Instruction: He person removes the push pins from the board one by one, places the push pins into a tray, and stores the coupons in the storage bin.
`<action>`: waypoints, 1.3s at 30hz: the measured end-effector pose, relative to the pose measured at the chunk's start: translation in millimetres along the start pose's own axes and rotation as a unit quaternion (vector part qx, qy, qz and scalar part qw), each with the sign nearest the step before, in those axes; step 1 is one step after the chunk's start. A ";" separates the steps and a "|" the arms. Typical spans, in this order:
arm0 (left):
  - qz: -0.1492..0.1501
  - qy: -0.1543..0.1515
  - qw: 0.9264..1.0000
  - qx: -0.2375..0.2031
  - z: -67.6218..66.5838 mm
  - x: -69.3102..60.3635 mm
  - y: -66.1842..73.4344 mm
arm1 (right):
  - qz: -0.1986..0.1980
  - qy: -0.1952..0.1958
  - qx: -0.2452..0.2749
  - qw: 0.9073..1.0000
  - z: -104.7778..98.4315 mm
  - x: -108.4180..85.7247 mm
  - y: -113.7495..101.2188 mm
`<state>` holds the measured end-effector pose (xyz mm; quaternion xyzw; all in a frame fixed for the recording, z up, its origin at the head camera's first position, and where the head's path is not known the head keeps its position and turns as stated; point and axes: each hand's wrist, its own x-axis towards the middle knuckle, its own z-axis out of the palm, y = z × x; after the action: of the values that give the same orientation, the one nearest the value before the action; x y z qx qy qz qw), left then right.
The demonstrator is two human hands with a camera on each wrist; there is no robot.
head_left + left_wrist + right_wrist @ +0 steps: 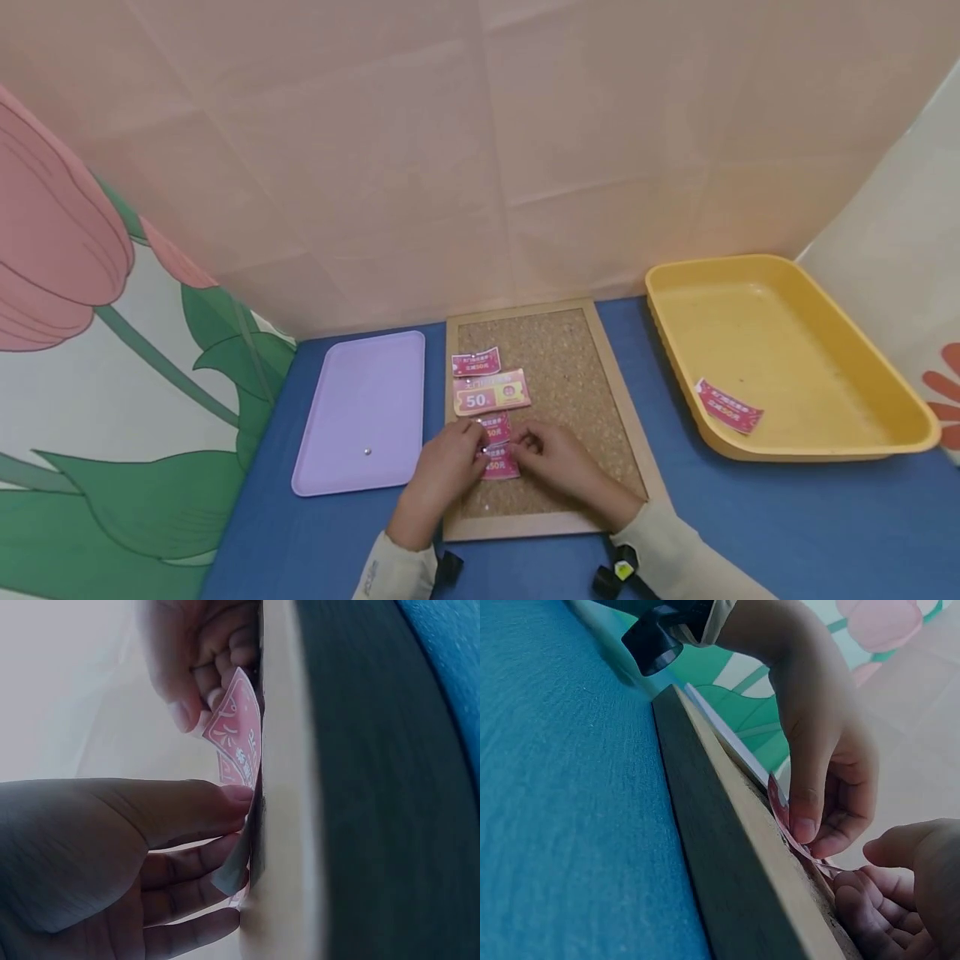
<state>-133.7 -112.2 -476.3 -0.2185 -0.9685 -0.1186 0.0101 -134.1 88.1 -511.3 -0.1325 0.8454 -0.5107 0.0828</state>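
Note:
A framed cork board bears a column of paper coupons. At its lower end, the left hand pinches the left side of the lowest pink coupon; a small shiny pin shows by its fingertips. In the left wrist view, the left thumb presses on this coupon, whose near end curls up between thumb and fingers. The right hand holds the coupon's right edge with curled fingers. Above it are another pink coupon, a larger yellow-pink coupon and a pink coupon at the top.
Left of the board lies a purple tray with a small shiny pin on it. On the right, a yellow basin contains one pink coupon. A blue cloth covers the table, with a pinkish backdrop behind.

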 end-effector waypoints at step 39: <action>-0.028 0.028 0.998 0.057 4.5 2.1 3.9 | -0.001 -0.007 0.009 1.000 1.2 2.8 4.4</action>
<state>-133.8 -106.8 -479.7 -0.1874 -0.9787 -0.0691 0.0467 -137.0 88.2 -515.8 -0.1360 0.8399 -0.5177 0.0896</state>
